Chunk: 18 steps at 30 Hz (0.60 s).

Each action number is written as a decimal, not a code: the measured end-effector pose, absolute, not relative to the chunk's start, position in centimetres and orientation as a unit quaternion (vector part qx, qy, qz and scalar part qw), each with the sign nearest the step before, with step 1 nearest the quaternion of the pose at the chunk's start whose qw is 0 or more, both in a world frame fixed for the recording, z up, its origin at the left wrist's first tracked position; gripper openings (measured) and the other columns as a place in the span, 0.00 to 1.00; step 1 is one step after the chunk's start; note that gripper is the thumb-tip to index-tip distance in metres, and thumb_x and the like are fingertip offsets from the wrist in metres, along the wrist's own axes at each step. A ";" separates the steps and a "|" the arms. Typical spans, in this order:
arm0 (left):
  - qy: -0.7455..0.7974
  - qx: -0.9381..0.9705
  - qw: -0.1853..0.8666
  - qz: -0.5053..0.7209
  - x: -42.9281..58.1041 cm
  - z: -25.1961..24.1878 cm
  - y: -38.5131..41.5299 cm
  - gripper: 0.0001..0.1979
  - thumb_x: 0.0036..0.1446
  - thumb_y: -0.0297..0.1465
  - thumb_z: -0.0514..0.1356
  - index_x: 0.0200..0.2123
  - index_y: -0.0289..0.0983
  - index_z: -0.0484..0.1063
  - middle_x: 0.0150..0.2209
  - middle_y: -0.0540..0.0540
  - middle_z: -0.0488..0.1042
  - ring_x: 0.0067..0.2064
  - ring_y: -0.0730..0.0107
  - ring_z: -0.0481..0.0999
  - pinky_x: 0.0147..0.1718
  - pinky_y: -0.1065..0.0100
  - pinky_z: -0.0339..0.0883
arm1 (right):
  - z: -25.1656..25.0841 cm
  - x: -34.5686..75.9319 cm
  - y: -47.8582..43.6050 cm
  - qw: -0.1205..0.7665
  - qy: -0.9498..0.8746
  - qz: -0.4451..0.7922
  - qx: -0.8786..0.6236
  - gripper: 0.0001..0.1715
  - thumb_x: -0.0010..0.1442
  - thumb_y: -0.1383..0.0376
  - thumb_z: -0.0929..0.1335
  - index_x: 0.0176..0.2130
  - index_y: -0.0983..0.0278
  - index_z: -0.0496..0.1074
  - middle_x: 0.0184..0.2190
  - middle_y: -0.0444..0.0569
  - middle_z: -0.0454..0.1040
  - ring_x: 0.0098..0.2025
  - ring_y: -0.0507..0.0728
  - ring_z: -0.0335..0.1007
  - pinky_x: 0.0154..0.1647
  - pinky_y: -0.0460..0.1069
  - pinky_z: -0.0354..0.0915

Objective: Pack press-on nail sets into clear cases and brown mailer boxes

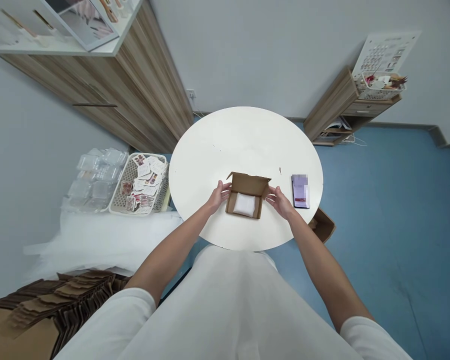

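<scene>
A small open cardboard box (248, 186) sits on the near part of a round white table (243, 145), its lid flap standing up at the back. A white padded packet (244, 203) lies inside it. My left hand (219, 195) rests against the box's left side with fingers curled on the wall. At the box's right side my right hand (280, 202) has its fingers apart, the tips touching the side flap.
A phone (300, 190) lies on the table to the right of the box. A white basket of small packets (139, 184) and clear plastic trays (93, 177) stand at the left. Flat cardboard blanks (56, 300) are stacked lower left. Another box (322, 225) sits under the table's right edge.
</scene>
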<state>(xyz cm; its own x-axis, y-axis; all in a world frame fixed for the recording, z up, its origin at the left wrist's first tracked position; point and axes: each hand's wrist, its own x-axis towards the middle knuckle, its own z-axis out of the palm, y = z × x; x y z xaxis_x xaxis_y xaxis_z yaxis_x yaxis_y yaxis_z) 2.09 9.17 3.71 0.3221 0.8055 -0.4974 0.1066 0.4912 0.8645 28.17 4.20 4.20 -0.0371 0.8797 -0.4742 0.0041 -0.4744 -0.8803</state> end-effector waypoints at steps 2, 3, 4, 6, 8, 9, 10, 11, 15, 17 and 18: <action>0.507 0.428 0.703 0.255 1.7 3.6 8.6 0.36 0.55 0.55 0.34 0.54 0.39 0.62 0.57 0.42 0.61 0.56 0.57 0.62 0.50 0.60 0.59 | 4.2 28.1 3.3 0.350 -0.363 0.628 -0.593 0.35 0.58 0.44 0.50 0.55 0.56 0.61 0.44 0.47 0.67 0.48 0.54 0.64 0.49 0.49 0.60; 0.502 0.425 0.709 0.253 1.5 3.7 8.5 0.36 0.55 0.55 0.35 0.54 0.39 0.62 0.57 0.41 0.61 0.57 0.56 0.61 0.50 0.60 0.59 | 4.3 28.0 3.0 0.355 -0.360 0.635 -0.584 0.34 0.58 0.44 0.51 0.55 0.56 0.62 0.43 0.47 0.67 0.48 0.53 0.64 0.50 0.49 0.59; 0.500 0.425 0.712 0.249 1.4 3.7 8.4 0.36 0.54 0.55 0.35 0.55 0.39 0.61 0.57 0.41 0.61 0.57 0.56 0.61 0.50 0.60 0.59 | 4.3 28.0 2.8 0.361 -0.357 0.642 -0.575 0.33 0.58 0.45 0.51 0.54 0.56 0.62 0.43 0.47 0.68 0.48 0.53 0.64 0.50 0.49 0.59; 0.506 0.430 0.710 0.234 1.3 4.0 8.4 0.36 0.54 0.55 0.35 0.57 0.41 0.56 0.57 0.42 0.60 0.56 0.57 0.62 0.49 0.61 0.60 | 4.3 27.9 2.6 0.371 -0.351 0.652 -0.561 0.32 0.58 0.46 0.53 0.54 0.56 0.62 0.42 0.47 0.69 0.48 0.53 0.64 0.51 0.49 0.58; 0.514 0.441 0.704 0.215 1.3 4.3 8.5 0.37 0.54 0.56 0.33 0.59 0.43 0.52 0.57 0.42 0.60 0.56 0.59 0.62 0.48 0.63 0.62 | 4.3 27.8 2.6 0.378 -0.343 0.652 -0.561 0.31 0.58 0.46 0.54 0.54 0.57 0.62 0.42 0.48 0.70 0.48 0.53 0.64 0.51 0.49 0.58; 0.513 0.447 0.703 0.208 1.4 4.5 8.6 0.37 0.53 0.56 0.31 0.60 0.44 0.51 0.57 0.43 0.60 0.56 0.60 0.63 0.47 0.64 0.62 | 4.3 27.8 2.7 0.380 -0.340 0.648 -0.565 0.31 0.58 0.47 0.54 0.54 0.57 0.62 0.42 0.48 0.70 0.48 0.53 0.64 0.51 0.50 0.58; 0.511 0.451 0.703 0.203 1.5 4.7 8.7 0.37 0.53 0.56 0.30 0.60 0.45 0.50 0.56 0.43 0.60 0.56 0.61 0.63 0.47 0.65 0.62 | 4.3 27.7 2.9 0.380 -0.338 0.643 -0.572 0.31 0.58 0.47 0.54 0.55 0.58 0.62 0.41 0.49 0.71 0.48 0.54 0.64 0.51 0.50 0.59; 0.510 0.455 0.702 0.201 1.6 4.8 8.9 0.38 0.53 0.56 0.29 0.60 0.45 0.51 0.56 0.43 0.60 0.56 0.61 0.63 0.47 0.66 0.63 | 4.4 27.6 3.0 0.379 -0.338 0.637 -0.580 0.32 0.58 0.47 0.54 0.55 0.58 0.61 0.42 0.49 0.71 0.48 0.54 0.64 0.51 0.50 0.59; 0.516 0.471 0.688 0.197 1.7 5.2 9.4 0.39 0.51 0.56 0.26 0.59 0.45 0.51 0.56 0.44 0.60 0.55 0.63 0.64 0.46 0.66 0.63 | 4.6 27.5 3.5 0.363 -0.353 0.621 -0.598 0.33 0.58 0.46 0.54 0.56 0.59 0.60 0.44 0.49 0.71 0.51 0.54 0.63 0.51 0.50 0.58; 0.511 0.472 0.691 0.196 1.5 5.3 9.6 0.39 0.52 0.56 0.26 0.59 0.45 0.52 0.56 0.44 0.60 0.55 0.63 0.64 0.46 0.66 0.63 | 4.6 27.6 3.6 0.363 -0.355 0.626 -0.592 0.33 0.58 0.46 0.54 0.55 0.59 0.60 0.45 0.49 0.71 0.52 0.54 0.62 0.51 0.50 0.58; 0.507 0.470 0.695 0.197 1.4 5.4 9.6 0.39 0.52 0.56 0.26 0.59 0.45 0.52 0.57 0.44 0.60 0.55 0.63 0.63 0.47 0.66 0.62 | 4.6 27.6 3.7 0.363 -0.356 0.629 -0.588 0.33 0.58 0.46 0.54 0.55 0.59 0.61 0.45 0.49 0.71 0.52 0.54 0.62 0.51 0.50 0.58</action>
